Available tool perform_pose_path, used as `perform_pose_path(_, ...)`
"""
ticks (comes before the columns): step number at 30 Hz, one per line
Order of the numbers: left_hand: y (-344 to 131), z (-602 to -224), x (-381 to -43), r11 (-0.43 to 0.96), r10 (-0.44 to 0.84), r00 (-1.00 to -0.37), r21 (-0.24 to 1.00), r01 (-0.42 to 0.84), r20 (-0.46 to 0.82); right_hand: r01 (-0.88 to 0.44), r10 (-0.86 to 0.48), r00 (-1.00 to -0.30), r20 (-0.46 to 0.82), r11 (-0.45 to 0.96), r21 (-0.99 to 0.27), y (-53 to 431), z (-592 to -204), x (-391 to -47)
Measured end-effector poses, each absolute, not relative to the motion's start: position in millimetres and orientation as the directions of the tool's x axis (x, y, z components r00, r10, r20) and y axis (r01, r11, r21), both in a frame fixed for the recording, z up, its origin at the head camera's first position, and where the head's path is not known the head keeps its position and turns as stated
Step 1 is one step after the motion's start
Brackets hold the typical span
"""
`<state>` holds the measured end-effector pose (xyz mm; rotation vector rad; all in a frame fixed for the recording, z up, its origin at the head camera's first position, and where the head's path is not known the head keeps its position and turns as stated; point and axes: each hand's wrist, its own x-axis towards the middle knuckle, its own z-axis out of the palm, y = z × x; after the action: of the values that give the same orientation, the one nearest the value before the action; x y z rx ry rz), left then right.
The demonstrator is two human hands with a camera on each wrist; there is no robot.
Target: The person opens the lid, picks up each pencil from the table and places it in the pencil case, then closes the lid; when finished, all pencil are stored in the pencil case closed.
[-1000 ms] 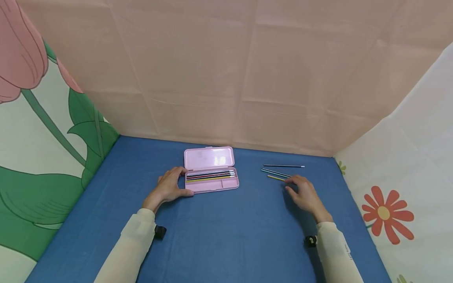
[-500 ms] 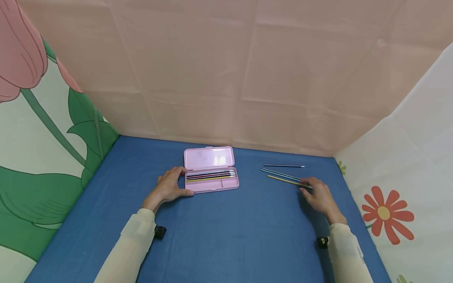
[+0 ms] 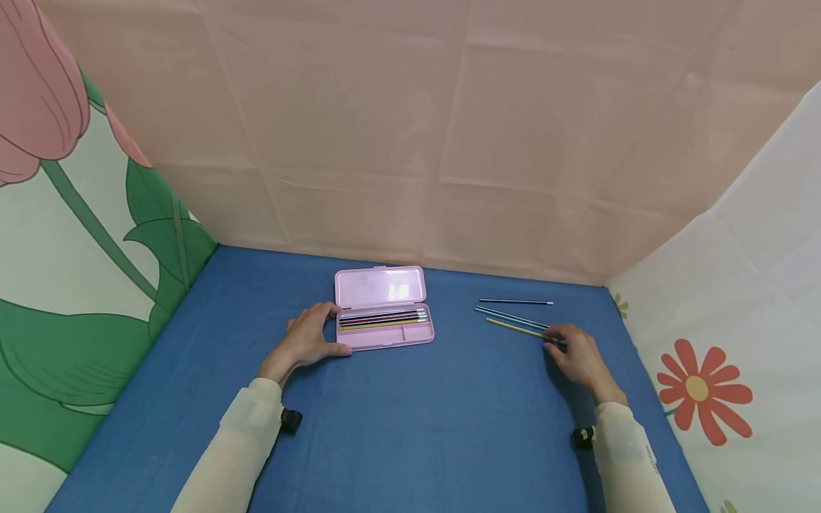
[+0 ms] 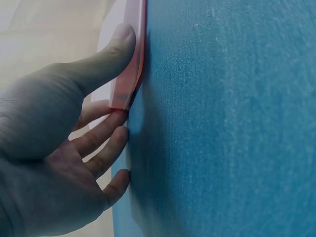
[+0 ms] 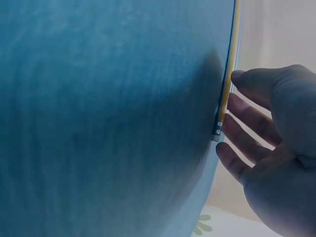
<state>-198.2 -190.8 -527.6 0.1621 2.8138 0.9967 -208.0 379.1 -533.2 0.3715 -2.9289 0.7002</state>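
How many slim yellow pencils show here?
2: one yellow pencil in the open, glossy pink rectangular case; a second yellow pencil on the blue cloth, at the right hand. More may be hidden inside the case.

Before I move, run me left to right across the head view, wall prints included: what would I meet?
Pink tulip print → left hand → open pink pencil case → loose yellow pencil → right hand → red flower print. Other loose pencils span nearly the yellow one's stretch, so they're left out.
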Motion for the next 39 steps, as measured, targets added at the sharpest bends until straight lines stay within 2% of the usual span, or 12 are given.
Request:
perform_pose_path(11,-190.9,-528.0,-198.8,0.773,0.153,-0.983,0.632,0.055,-0.1,-0.306,-0.25,-0.949,0.191,0.871,-0.385,378.0,-537.9,-210.7)
perform_pose_path(24,-190.7,-527.8,-198.3,0.776,0.158,-0.983,0.627,0.066,-0.092,-0.258,-0.224,-0.966,0.13,0.877,-0.406,378.0,-537.3,-209.5)
perform_pose_path(34,-191.3,-527.5,-197.8,0.777,0.157,-0.983,0.627,0.064,-0.093,-0.352,-0.271,-0.929,0.25,0.855,-0.38,365.8,-530.3,-209.5)
perform_pose_path(39,-191.0,-527.4,-197.8,0.777,0.157,-0.983,0.626,0.064,-0.095,-0.384,-0.298,-0.917,0.264,0.839,-0.386,354.5,-528.3,-211.7)
